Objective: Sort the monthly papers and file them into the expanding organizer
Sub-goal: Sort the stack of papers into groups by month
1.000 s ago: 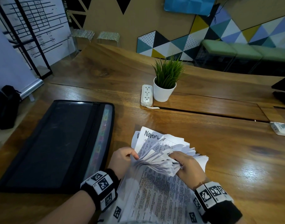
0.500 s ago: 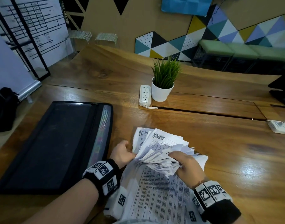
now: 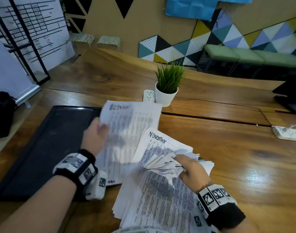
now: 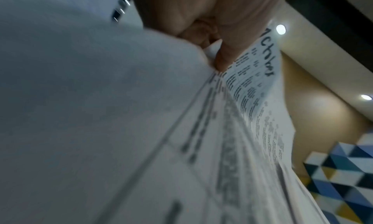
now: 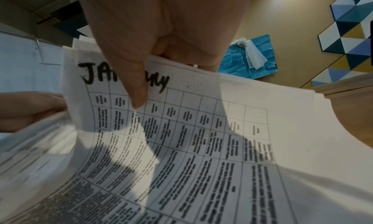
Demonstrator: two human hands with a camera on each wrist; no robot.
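sorting papers beside the black organizer point(image 3: 34, 148) lying on the table point(image 3: 227, 148)

the right hand point(image 3: 190, 169) is gripping the fanned paper stack point(image 3: 160, 199), fingers clamped on its corner; the left hand point(image 3: 95, 133) is pinching a separate sheet point(image 3: 132, 125) above the organizer's edge.

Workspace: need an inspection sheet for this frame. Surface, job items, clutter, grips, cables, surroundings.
Surface: wooden table, glossy, a seam across it.
Job's things: black organizer lies flat at left; paper stack, a November sheet showing; a blurred sheet lifted over the organizer's edge.
Clutter: potted plant, power strip beside it, second power strip at right.
Grips: left hand holds the lifted sheet; right hand grips fanned page corners.
Cables: nothing seen.
Surroundings: triangle wall panels, green benches, black bag on the floor.
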